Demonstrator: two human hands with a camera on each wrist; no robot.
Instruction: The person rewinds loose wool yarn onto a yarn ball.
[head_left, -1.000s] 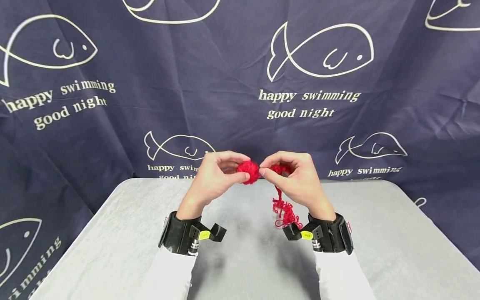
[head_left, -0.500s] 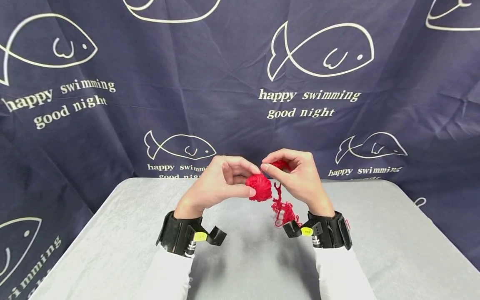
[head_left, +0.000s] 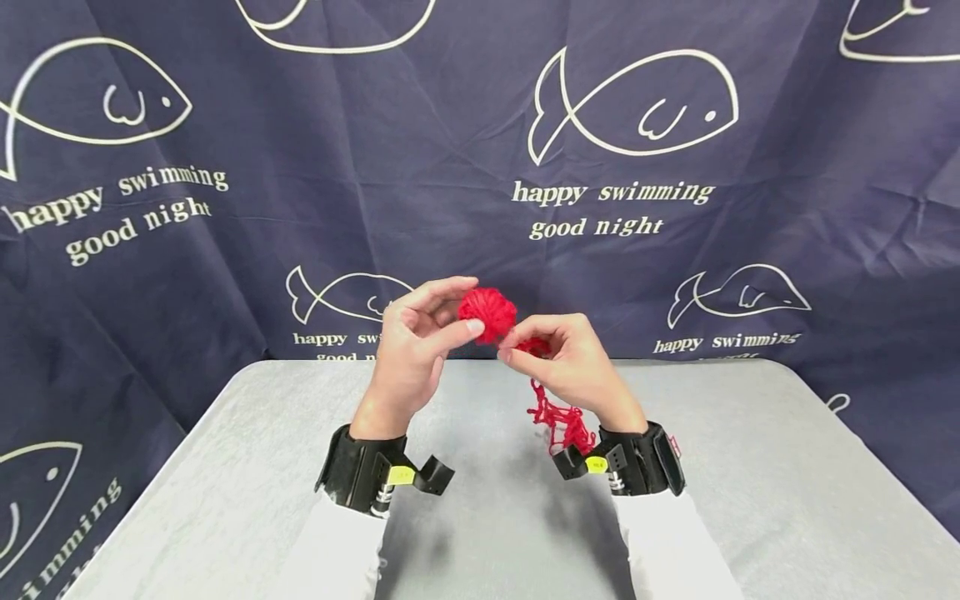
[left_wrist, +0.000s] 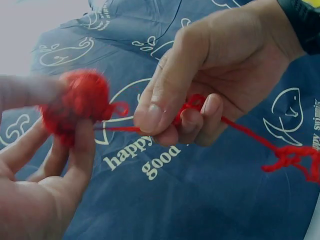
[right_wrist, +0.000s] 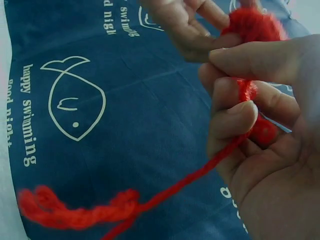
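Observation:
Between the thumb and fingertips of my left hand (head_left: pixel 408 346) is a small wound ball of red yarn (head_left: pixel 487 315), raised above the table's far edge. Close on its right, my right hand (head_left: pixel 566 358) pinches the red strand (left_wrist: pixel 125 129) between thumb and forefinger, while its other fingers curl round more yarn. A short length of strand spans from ball to fingertips in the left wrist view. Below the right hand hangs a loose, kinked tangle of red yarn (head_left: pixel 566 425); in the head view its lower end is partly hidden by the wrist camera.
A grey-white table (head_left: pixel 225 467) lies under both forearms. Behind its far edge hangs a dark blue cloth (head_left: pixel 450 167) printed with white fish and lettering. Black wrist straps (head_left: pixel 360 471) with small camera mounts are on both wrists.
The left hand turned the ball, dipping it toward the right and then raising it up and left. My right hand shifted slightly left and down, still pinching the strand.

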